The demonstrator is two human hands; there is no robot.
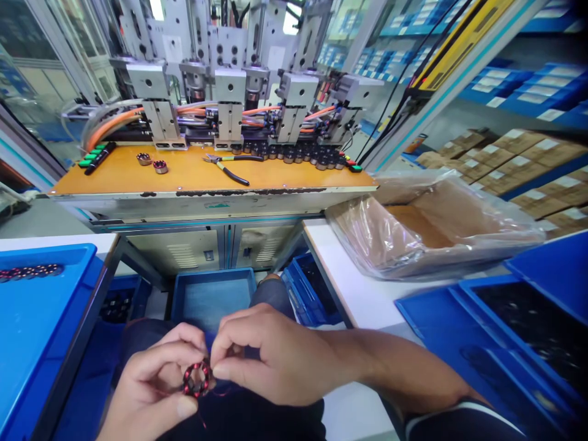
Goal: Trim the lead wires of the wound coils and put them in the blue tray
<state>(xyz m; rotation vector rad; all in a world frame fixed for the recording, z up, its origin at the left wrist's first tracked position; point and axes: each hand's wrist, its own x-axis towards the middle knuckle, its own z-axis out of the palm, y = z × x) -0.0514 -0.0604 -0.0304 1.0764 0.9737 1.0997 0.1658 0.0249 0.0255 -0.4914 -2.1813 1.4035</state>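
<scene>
In my left hand (149, 380), low in the view, is a small ring-shaped motor stator (187, 381) with red-copper wire windings on a black core. The thumb and fingers close round its sides, its round opening facing me. My right hand (280, 358) comes in from the right, thumb and forefinger pinched at the stator's right edge. What those fingertips grip is too small to make out. Thin wire ends hang below the stator. Both hands are above my lap.
Ahead is a machine with an orange bench top (193, 177) bearing cutting pliers (229, 168), two wound stators (160, 166) and several black parts (321, 158). A plastic-lined carton (367, 239) stands right. Blue trays (82, 260) lie left and right; a blue bin (214, 294) sits below.
</scene>
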